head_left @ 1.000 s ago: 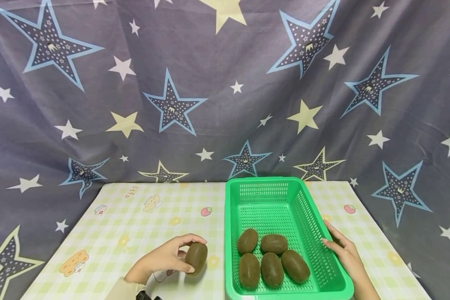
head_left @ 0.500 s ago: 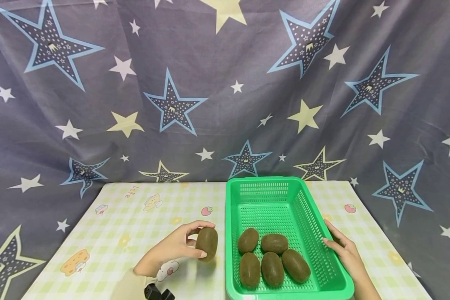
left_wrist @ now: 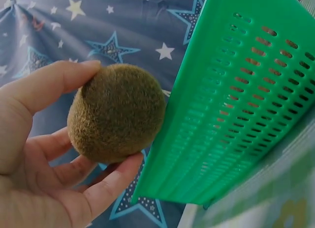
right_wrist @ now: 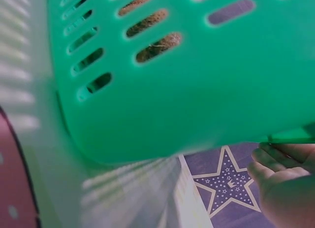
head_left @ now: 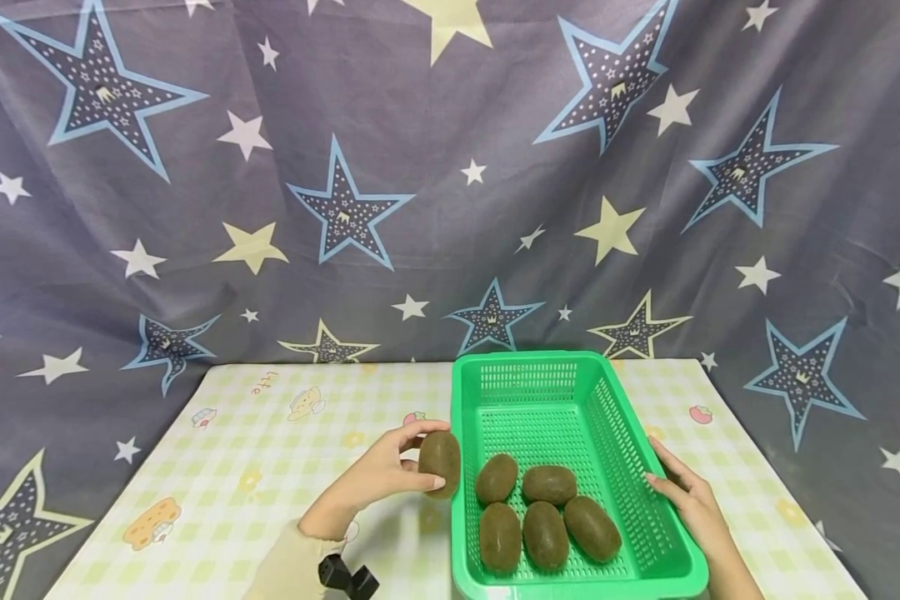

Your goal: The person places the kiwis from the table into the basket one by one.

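My left hand pinches a brown fuzzy kiwi between thumb and fingers, above the table right at the left rim of a green plastic basket. In the left wrist view the held kiwi appears end-on, beside the basket's slotted outer wall. My right hand grips the basket's right rim, thumb over the edge; the right wrist view has its fingers curled up under the rim. Several more kiwis lie inside the basket, grouped at its near end.
The table wears a pale green checked cloth with cartoon prints. Behind it hangs a dark grey curtain patterned with stars. A small black device is strapped at the left sleeve's cuff.
My left hand has carried the kiwi up and to the right, from over the cloth to the basket's left rim. The right hand and the kiwis in the basket stay in place.
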Demonstrator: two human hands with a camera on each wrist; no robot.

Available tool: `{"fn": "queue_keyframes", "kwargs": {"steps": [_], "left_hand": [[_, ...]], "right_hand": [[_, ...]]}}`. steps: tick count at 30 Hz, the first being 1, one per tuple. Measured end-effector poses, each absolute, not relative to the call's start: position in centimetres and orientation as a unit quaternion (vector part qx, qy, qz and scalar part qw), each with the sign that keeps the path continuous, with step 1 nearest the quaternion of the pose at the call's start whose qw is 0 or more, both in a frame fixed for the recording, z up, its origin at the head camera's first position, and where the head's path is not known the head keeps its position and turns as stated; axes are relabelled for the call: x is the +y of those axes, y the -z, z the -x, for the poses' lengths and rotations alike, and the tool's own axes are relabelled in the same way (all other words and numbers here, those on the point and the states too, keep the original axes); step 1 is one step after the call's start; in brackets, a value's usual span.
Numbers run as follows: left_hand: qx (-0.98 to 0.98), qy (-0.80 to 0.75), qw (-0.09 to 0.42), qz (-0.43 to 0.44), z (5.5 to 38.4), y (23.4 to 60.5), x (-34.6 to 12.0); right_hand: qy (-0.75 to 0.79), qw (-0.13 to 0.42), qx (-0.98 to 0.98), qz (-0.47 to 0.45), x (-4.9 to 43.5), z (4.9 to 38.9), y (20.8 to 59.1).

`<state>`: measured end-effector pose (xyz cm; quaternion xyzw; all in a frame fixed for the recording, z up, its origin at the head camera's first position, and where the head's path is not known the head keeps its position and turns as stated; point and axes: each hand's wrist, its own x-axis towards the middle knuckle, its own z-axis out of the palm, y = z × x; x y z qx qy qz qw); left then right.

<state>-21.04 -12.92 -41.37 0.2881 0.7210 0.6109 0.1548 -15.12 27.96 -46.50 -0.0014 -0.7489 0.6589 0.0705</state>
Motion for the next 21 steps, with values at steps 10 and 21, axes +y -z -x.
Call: {"fn": "queue_keyframes", "kwargs": {"steps": [10, 21], "left_hand": [[0.711, -0.625, 0.183, -0.264, 21.1, 41.1, -10.4], [0.726, -0.611, 0.164, -0.269, 21.3, 41.2, -7.7]], "right_hand": [[-0.662, 0.072, -0.746, -0.003, 28.0, 15.1, 46.5], [-0.658, 0.068, -0.750, 0.007, 28.0, 15.1, 46.7]]}}
